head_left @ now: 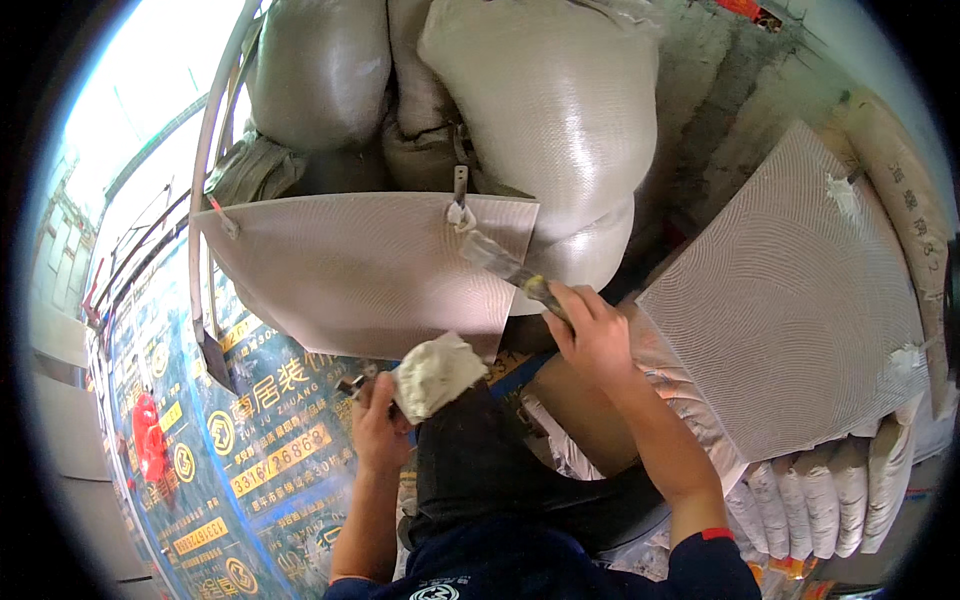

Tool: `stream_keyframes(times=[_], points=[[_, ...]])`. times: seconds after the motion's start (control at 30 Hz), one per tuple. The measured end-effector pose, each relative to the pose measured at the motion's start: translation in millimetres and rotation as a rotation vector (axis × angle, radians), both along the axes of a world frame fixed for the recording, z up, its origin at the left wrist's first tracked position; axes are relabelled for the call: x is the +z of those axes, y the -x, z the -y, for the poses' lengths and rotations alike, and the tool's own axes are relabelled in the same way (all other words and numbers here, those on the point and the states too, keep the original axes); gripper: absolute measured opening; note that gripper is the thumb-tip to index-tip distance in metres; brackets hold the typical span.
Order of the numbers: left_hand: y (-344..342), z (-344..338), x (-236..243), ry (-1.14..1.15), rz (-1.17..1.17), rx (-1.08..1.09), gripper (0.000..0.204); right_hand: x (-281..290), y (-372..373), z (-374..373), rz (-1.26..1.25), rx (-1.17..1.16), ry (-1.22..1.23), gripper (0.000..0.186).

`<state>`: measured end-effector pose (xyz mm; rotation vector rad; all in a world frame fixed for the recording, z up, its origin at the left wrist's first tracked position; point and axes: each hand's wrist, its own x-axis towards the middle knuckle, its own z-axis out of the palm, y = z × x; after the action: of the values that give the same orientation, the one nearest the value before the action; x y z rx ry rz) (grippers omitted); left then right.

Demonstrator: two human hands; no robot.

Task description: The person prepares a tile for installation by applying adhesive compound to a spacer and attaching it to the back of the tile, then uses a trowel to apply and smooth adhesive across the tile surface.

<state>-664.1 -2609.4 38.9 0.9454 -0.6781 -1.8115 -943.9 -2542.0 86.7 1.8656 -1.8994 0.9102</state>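
Note:
My right hand [595, 335] is closed around the handle of a putty knife [500, 262]. Its blade tip meets a dab of white paste [461, 217] at the foot of a metal clip [460, 184] on the tile's upper edge. That tile [370, 268] leans, ribbed back facing me, against large sacks. Lower left, my left hand [380, 415] grips a wide scraper [400, 395] loaded with a mound of white paste [436, 375]; its handle is mostly hidden. Another pasted clip [228, 226] sits at the tile's left corner.
A second ribbed tile [790, 310] leans at the right, with paste dabs near two corners. Bulging woven sacks [550, 110] stand behind, and stacked bags [830, 490] lie lower right. Blue printed sheeting [270, 430] covers the floor left, under a red plastic item [148, 437].

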Motion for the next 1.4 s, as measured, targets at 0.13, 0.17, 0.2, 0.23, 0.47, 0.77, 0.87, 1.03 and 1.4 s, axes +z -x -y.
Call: stream_keyframes(times=[0.13, 0.17, 0.2, 0.23, 0.47, 0.77, 0.87, 1.03, 1.4], points=[[-36.7, 19.0, -18.5, 0.003, -0.056, 0.073, 0.019, -10.6, 12.8, 38.7, -0.132, -0.007, -0.001, 0.037], [-41.0, 19.9, -21.6, 0.037, -0.081, 0.083, 0.021, -12.9, 17.8, 42.3, -0.127, -0.063, 0.006, 0.036], [-42.1, 21.6, -16.6, 0.029, -0.087, 0.078, 0.021, -14.5, 21.5, 44.7, -0.124, -0.120, 0.017, 0.036], [-41.9, 23.0, -10.6, 0.008, -0.045, 0.131, 0.015, -16.5, 23.2, 43.4, -0.076, -0.126, 0.001, 0.035], [-47.7, 36.6, -23.3, 0.001, -0.067, 0.175, 0.012, -49.4, 4.7, 32.3, 0.082, -0.232, -0.029, 0.034], [-51.0, 41.0, -19.0, 0.023, -0.086, 0.189, 0.012, -71.5, -27.8, 15.8, 0.262, -0.177, 0.086, 0.037], [-48.1, 42.6, -14.6, 0.046, -0.086, 0.180, 0.012, -76.5, -58.4, 48.6, 0.384, -0.146, 0.171, 0.038], [-47.7, 42.2, -5.9, -0.037, -0.030, 0.278, 0.012, -115.3, -91.7, 99.4, 0.802, -0.257, 0.024, 0.043], [-60.6, 48.9, -17.2, 0.021, -0.027, 0.268, 0.013, -149.8, -112.0, 86.4, 0.867, -0.248, -0.087, 0.040]])
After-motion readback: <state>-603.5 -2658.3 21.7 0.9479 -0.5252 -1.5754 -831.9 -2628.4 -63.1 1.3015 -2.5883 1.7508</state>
